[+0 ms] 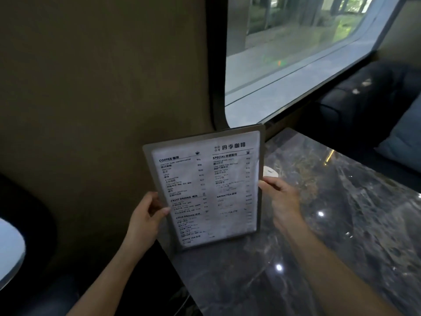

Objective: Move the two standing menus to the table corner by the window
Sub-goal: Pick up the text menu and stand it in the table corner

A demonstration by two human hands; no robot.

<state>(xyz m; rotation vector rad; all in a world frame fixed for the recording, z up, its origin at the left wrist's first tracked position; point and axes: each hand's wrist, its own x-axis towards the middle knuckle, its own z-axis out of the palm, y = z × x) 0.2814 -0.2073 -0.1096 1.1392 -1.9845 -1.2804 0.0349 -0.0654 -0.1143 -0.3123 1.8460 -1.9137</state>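
The left hand [145, 215] grips the left edge of a menu [205, 188], thumb on its front. The right hand [281, 201] is closed on its right edge. The menu stands tilted at the left edge of the dark marble table [341, 224], below the window [296, 53], near the wall [102, 87].

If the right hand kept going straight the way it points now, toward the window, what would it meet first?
Probably the small white object on the marble table, just beyond the right hand gripping the menu edge. Depth is unclear; the hand might pass above it toward the window.
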